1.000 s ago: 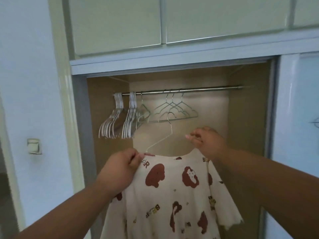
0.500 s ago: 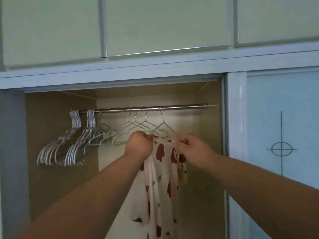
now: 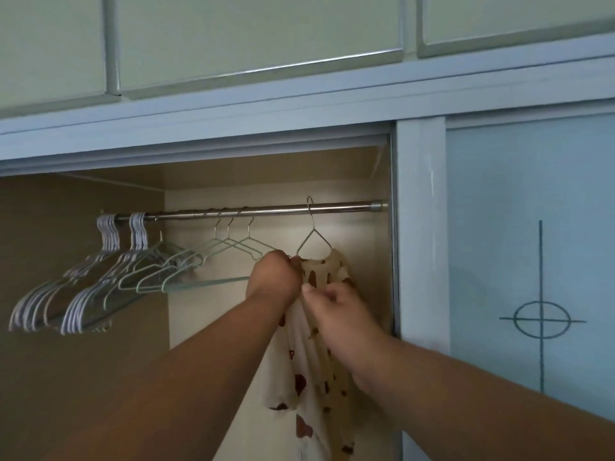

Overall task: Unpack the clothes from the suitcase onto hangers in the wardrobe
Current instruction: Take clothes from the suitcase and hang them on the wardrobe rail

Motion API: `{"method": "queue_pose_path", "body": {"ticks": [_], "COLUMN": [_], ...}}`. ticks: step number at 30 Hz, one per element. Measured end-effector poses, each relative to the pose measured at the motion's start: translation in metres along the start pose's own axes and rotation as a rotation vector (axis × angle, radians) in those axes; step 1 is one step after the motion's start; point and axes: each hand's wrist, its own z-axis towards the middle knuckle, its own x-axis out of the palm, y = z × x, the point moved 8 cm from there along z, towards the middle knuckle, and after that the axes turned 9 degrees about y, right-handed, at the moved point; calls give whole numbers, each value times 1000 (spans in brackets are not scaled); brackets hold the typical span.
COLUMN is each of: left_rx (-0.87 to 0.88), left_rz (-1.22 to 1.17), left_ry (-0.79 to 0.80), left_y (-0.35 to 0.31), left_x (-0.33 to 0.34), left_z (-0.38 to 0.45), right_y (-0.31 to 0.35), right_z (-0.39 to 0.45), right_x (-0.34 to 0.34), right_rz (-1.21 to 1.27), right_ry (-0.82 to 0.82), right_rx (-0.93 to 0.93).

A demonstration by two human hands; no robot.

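The cream T-shirt (image 3: 307, 357) with brown animal prints hangs on a thin wire hanger (image 3: 312, 239), and the hook of this hanger sits over the metal rail (image 3: 266, 210) inside the wardrobe (image 3: 382, 261), near the right end of the rail. We see the shirt turned edge-on, so it falls as a narrow strip between our two forearms, down to the lower edge of the view.

Our left hand (image 3: 274, 279) is at the left shoulder of the shirt, just under the hanger's left arm. Its fingers are curled tightly and they pinch the fabric at the neckline; whether they hold also the wire, we cannot tell. Our right hand (image 3: 336, 307) is a little lower and to the right, in front of the shirt. Its fingers are bent and the thumb meets the forefinger on a fold of the cloth, so it holds the shirt in a pinch too.

To the left on the same rail hang three pale green wire hangers (image 3: 229, 244), empty and spread apart. Further left hang two thick bunches of white hangers (image 3: 80, 294), pressed close together. On the right stands the frosted sliding door (image 3: 532, 261) with a dark cross-and-oval figure on it. Above the opening run the pale green upper cupboard doors (image 3: 259, 38).
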Motion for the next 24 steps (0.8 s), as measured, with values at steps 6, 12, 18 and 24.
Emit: {"method": "queue_pose_path", "body": {"ticks": [6,12,18,24], "left_rx": [45,-17,-91,-276], "left_rz": [-100,-385,-560,-582], "left_ry": [20,61,11,-143], "left_y": [13,50,125,263], "left_x": [5,-16,-73,-165], "left_z": [-16,-41,-128,-257], "right_y": [7,-3,-2,11], "right_z": [-1,0,-19,-64], "right_x": [-3,4,63,206], "right_rz": [49,233,302,323], "right_ry": [-89,-95,-67,128], "right_rx": [-44,29,-52,-200]}}
